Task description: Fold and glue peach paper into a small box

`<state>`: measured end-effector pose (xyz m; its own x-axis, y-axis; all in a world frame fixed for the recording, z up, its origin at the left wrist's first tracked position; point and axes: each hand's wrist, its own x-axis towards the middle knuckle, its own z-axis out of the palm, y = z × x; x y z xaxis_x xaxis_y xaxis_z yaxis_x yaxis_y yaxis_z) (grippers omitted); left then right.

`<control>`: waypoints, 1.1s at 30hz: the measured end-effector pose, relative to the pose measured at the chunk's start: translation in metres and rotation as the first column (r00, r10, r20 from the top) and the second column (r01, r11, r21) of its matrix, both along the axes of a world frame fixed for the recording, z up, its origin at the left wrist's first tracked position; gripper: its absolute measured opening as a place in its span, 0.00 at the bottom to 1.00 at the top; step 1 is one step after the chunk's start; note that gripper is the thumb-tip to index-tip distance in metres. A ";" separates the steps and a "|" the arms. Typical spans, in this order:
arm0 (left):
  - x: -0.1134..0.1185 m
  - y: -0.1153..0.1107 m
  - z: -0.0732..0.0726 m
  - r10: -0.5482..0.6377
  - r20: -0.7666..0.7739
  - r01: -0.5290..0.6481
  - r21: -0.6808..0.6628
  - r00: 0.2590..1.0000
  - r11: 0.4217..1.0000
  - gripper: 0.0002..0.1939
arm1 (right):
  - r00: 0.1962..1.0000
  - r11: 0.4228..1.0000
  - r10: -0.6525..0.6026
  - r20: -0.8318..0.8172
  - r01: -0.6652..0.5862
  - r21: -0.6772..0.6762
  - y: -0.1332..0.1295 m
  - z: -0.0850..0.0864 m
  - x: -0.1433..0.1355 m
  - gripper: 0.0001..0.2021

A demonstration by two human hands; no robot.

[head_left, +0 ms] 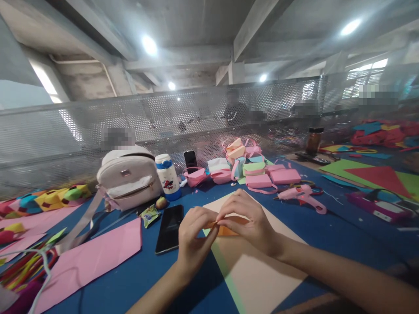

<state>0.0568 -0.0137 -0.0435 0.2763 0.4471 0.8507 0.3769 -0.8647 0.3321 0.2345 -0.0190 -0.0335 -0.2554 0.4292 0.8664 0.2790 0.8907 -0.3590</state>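
My left hand point(197, 231) and my right hand point(245, 220) meet fingertip to fingertip, both pinching a small orange piece of paper point(229, 230). Part of that piece is hidden behind the fingers. Beneath the hands lies a stack of large pale peach sheets point(262, 274), with a light green edge point(229, 277) showing along the left side. Close to my left hand, a black phone point(169, 229) rests flat on the blue table. To the right of my right hand lies a pink hot glue gun point(303, 197).
A white backpack point(129, 179) and a water bottle point(168, 179) stand at the back left. Small pink paper bags point(258, 181) line the back by a perforated metal screen point(196, 113). Pink sheets point(98, 257) lie left; a purple stapler-like object point(376, 207) sits right.
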 end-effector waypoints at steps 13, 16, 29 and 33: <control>0.001 0.005 -0.008 -0.091 0.189 0.119 -0.141 0.978 0.983 0.05 | 0.998 0.997 0.001 -0.067 -0.007 -0.080 0.005 -0.011 0.002 0.08; 0.000 0.006 -0.007 -0.081 0.193 0.105 -0.116 0.978 0.988 0.06 | 0.994 0.996 -0.010 -0.111 0.000 -0.093 0.007 -0.012 0.003 0.07; -0.005 0.010 -0.005 -0.061 0.157 0.068 -0.043 0.986 0.997 0.07 | 0.993 0.997 -0.075 -0.086 0.075 0.001 0.016 -0.016 0.010 0.08; -0.004 0.011 -0.007 -0.065 0.147 0.073 -0.047 0.987 0.996 0.08 | 0.994 0.995 -0.092 -0.066 0.094 0.028 0.018 -0.020 0.009 0.10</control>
